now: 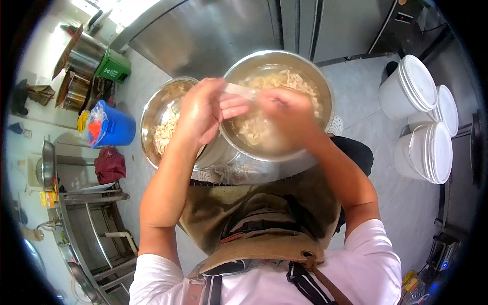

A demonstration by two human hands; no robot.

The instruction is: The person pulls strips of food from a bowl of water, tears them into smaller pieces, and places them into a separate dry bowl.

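Note:
My left hand [203, 109] is raised over the gap between two steel bowls, holding a pale, thin, wet-looking strip of food [240, 91] at the thumb and fingers. At the strip's other end is my right hand [287, 114], its fingers curled and smeared by motion; what it grips cannot be made out. Below the right hand, a large steel bowl [329, 96] contains cloudy water and many pale food pieces [284, 80]. Partly behind my left forearm, a smaller steel bowl [148, 114] has similar cut pieces [165, 133] in it.
White lidded buckets [409, 89] stand on the tiled floor at right. A blue bin [119, 127] and a green bin [114, 66] are at left, near a metal rack [96, 195]. Steel cabinet doors [213, 35] rise beyond the bowls. A brown apron [264, 203] covers my lap.

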